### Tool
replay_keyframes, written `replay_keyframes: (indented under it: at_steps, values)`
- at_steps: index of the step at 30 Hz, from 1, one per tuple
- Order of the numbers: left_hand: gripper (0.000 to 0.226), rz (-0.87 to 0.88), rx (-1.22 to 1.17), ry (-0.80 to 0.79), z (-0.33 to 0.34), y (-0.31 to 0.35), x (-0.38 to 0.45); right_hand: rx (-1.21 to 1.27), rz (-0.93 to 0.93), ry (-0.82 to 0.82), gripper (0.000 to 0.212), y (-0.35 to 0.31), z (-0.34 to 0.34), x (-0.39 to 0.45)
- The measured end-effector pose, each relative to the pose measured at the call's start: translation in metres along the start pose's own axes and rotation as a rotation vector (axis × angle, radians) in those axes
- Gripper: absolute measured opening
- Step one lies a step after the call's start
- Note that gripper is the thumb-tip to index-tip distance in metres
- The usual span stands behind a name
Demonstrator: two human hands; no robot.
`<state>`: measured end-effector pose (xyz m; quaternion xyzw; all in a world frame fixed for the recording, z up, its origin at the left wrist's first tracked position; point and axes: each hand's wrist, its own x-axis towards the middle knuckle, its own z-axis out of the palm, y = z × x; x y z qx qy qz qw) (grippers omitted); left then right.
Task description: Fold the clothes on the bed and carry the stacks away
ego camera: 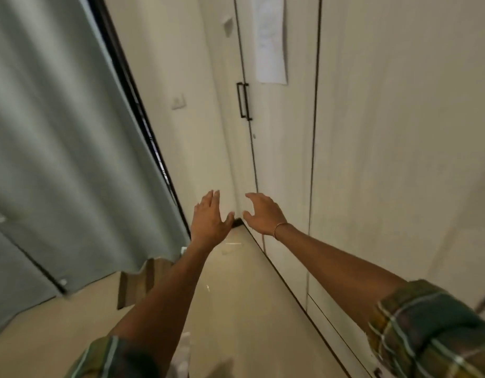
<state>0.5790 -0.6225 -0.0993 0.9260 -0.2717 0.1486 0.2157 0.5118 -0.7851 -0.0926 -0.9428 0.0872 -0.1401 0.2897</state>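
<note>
Hands reach forward at the centre of the frame, both empty and apart from each other: the left hand [208, 216] with fingers straight and together and thumb spread, the right hand [263, 214] with fingers loosely bent and spread, holding nothing. A thin bracelet [278, 227] circles the right wrist, and rolled plaid sleeves [432, 331] show at the lower corners of the frame. Cream wardrobe doors [399, 132] fill the right half of the picture, with a pair of dark bar handles [244, 100] at upper centre and a sheet of white paper [271, 42] stuck to one door near the top. A grey-green curtain [58, 132] hangs across the left of the frame beside a dark window frame [143, 105], and a wall switch [178, 101] sits on the pale wall between curtain and wardrobe. Pale glossy floor [236, 296] runs along the bottom centre, toward the corner where the hands point. Neither the clothes nor the bed appear anywhere in this view, so where they lie cannot be told.
</note>
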Motion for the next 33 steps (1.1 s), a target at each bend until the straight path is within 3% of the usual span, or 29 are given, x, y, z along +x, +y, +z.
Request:
replay_keyframes:
  at_steps: [8, 14, 24, 33]
  values:
    - [0.086, -0.062, 0.283, 0.175, -0.128, -0.071, 0.052, -0.221, -0.31, 0.163, 0.064, -0.12, -0.023, 0.09]
    - [0.11, -0.064, 0.41, 0.314, -0.212, -0.098, 0.081, -0.517, -0.539, 0.338, 0.073, -0.18, -0.053, 0.136]
    - [0.099, -0.03, 0.584, 0.465, -0.29, -0.101, 0.114, -0.71, -0.643, 0.582, 0.074, -0.232, -0.131, 0.192]
    - [0.086, 0.028, 0.547, 0.55, -0.316, -0.07, 0.157, -0.594, -0.614, 0.678, 0.075, -0.243, -0.159, 0.224]
